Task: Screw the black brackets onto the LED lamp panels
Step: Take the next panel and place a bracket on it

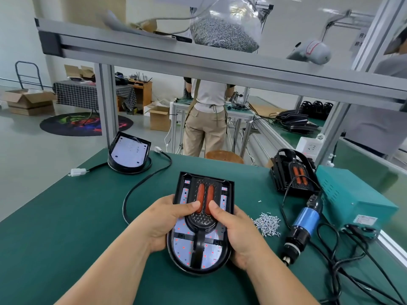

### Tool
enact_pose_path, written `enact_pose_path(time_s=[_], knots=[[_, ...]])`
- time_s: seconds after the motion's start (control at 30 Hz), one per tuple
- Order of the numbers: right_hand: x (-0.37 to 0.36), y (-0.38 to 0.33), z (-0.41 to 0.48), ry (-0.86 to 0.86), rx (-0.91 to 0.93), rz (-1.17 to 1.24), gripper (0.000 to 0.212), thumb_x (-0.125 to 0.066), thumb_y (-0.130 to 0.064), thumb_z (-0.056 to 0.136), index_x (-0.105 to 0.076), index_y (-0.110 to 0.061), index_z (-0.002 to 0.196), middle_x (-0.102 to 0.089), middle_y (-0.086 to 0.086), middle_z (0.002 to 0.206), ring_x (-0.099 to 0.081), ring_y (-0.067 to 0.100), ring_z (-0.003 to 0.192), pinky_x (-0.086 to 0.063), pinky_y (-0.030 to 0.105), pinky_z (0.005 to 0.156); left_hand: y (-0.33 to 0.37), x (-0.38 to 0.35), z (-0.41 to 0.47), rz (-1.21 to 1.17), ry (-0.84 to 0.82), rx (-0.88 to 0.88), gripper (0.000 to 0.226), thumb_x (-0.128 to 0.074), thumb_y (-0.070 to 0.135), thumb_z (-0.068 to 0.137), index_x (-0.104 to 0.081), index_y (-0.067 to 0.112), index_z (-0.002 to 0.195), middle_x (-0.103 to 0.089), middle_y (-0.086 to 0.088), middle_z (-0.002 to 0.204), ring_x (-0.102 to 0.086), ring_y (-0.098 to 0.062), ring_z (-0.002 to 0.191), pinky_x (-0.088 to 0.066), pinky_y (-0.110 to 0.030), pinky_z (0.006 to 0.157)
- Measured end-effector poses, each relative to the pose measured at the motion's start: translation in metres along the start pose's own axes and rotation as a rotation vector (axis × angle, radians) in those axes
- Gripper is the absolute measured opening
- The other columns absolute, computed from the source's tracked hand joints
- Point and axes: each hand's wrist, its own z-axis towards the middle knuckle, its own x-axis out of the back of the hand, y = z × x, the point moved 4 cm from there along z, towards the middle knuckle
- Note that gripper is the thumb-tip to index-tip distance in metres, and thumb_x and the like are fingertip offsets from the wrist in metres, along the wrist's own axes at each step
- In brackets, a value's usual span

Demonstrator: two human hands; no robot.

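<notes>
My left hand (167,219) and right hand (240,234) grip the LED lamp panel (182,245) at mid-counter (66,227), thumbs pressing the black bracket (201,221) into place. I judge this the seating step; next come the loose screws (267,224) and the electric screwdriver (306,219) at my right.

1. Table mat (66,216): plain dark green.
2. LED lamp panel (182,243), centre: white, dotted red; its black bracket (201,219) carries two orange-red strips (200,192).
3. Screwdriver (305,219), four o'clock: blue and black.
4. Box (352,194), three o'clock: teal.
5. Cloth (74,93), ten o'clock: black-and-white check.
</notes>
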Motion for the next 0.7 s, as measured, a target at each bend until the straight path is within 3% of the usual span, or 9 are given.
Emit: enact_pose_path(time_s=[0.17, 0.23, 0.33, 0.4, 0.5, 0.57, 0.7], knots=[[0.005, -0.001, -0.004, 0.129, 0.038, -0.278, 0.025, -0.074, -0.032, 0.085, -0.074, -0.013, 0.1, -0.078, 0.005, 0.1, -0.074, 0.026, 0.096, -0.057, 0.042, 0.092, -0.005, 0.009, 0.0, 0.03, -0.029, 0.087, 0.03, -0.069, 0.004, 0.073, -0.074, -0.002, 0.102, -0.071, -0.028, 0.108, -0.074, -0.039, 0.088, -0.062, -0.045, 0.068], [0.011, -0.009, -0.006, 0.264, 0.13, -0.648, 0.032, -0.07, -0.048, 0.087, -0.067, -0.02, 0.102, -0.075, -0.008, 0.096, -0.07, 0.017, 0.094, -0.055, 0.031, 0.088, -0.008, 0.009, 0.0, 0.064, -0.025, 0.121, 0.033, -0.071, 0.011, 0.075, -0.073, -0.001, 0.106, -0.072, -0.026, 0.108, -0.074, -0.038, 0.091, -0.062, -0.043, 0.07], [0.014, -0.03, -0.013, 0.424, 0.22, -1.218, 0.065, -0.042, -0.077, 0.083, -0.055, -0.028, 0.124, -0.07, -0.005, 0.106, -0.063, 0.02, 0.105, -0.049, 0.035, 0.088, -0.008, 0.005, 0.002, 0.167, 0.003, 0.116, 0.035, -0.069, 0.018, 0.083, -0.07, 0.001, 0.113, -0.074, -0.021, 0.107, -0.073, -0.035, 0.096, -0.06, -0.041, 0.081], [0.026, -0.049, -0.015, 0.524, 0.244, -1.216, 0.074, -0.033, -0.08, 0.08, -0.058, -0.028, 0.125, -0.071, 0.001, 0.102, -0.063, 0.023, 0.104, -0.049, 0.038, 0.089, -0.006, 0.005, 0.003, 0.285, 0.03, 0.08, 0.028, -0.065, 0.017, 0.091, -0.069, 0.005, 0.116, -0.076, -0.014, 0.106, -0.074, -0.031, 0.097, -0.056, -0.042, 0.09], [0.07, -0.088, -0.021, 0.684, 0.241, -1.125, 0.047, -0.046, -0.066, 0.088, -0.062, -0.022, 0.08, -0.066, -0.003, 0.079, -0.061, 0.025, 0.084, -0.046, 0.036, 0.073, -0.001, 0.006, 0.001, 0.445, 0.069, 0.039, 0.025, -0.065, 0.021, 0.094, -0.069, 0.011, 0.117, -0.078, -0.002, 0.104, -0.074, -0.02, 0.099, -0.051, -0.037, 0.097], [0.107, -0.107, -0.031, 0.768, 0.15, -1.177, 0.05, -0.051, -0.055, 0.091, -0.053, -0.014, 0.063, -0.064, 0.002, 0.063, -0.062, 0.028, 0.069, -0.046, 0.034, 0.063, 0.001, 0.005, 0.0, 0.492, 0.089, 0.028, 0.027, -0.066, 0.022, 0.093, -0.067, 0.014, 0.119, -0.077, 0.001, 0.106, -0.073, -0.017, 0.1, -0.05, -0.032, 0.093], [0.163, -0.104, -0.054, 0.936, -0.046, -1.17, 0.058, -0.052, -0.059, 0.09, -0.049, -0.008, 0.062, -0.066, 0.011, 0.051, -0.063, 0.026, 0.053, -0.042, 0.029, 0.054, 0.002, 0.001, -0.004, 0.542, 0.097, 0.087, 0.024, -0.067, 0.021, 0.092, -0.071, 0.012, 0.114, -0.077, -0.001, 0.104, -0.071, -0.022, 0.104, -0.042, -0.042, 0.11]])
